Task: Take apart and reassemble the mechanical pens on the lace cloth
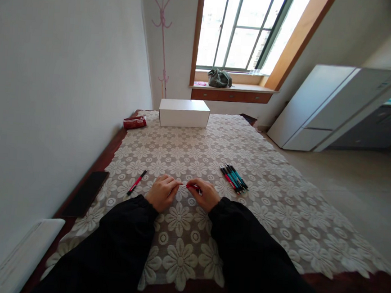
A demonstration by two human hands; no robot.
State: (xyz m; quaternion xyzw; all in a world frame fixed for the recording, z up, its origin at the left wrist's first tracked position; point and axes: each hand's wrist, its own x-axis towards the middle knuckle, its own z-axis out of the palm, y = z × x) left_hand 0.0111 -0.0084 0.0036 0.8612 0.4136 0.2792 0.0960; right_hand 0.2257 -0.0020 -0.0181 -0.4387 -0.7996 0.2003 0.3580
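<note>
Over the lace tablecloth [181, 258], my two hands meet fingertip to fingertip. My left hand [163, 192] is closed in a pinch on a thin white stick [182, 185], perhaps a pen refill. Opposite it, my right hand [205, 194] is closed around a red and black pen part [189, 185], mostly covered by the fingers. The stick spans the small gap between the hands; whether it enters the red part, I cannot tell. Left of my hands lies a red and black pen piece [136, 182]. Several pens [233, 177], red, teal and black, lie side by side to the right.
A white box [184, 114] stands at the table's far end, with a red packet [134, 122] left of it. A black tablet-like slab [86, 194] lies along the left edge by the wall. Beyond the table are a coat stand [163, 35] and a fridge [323, 107].
</note>
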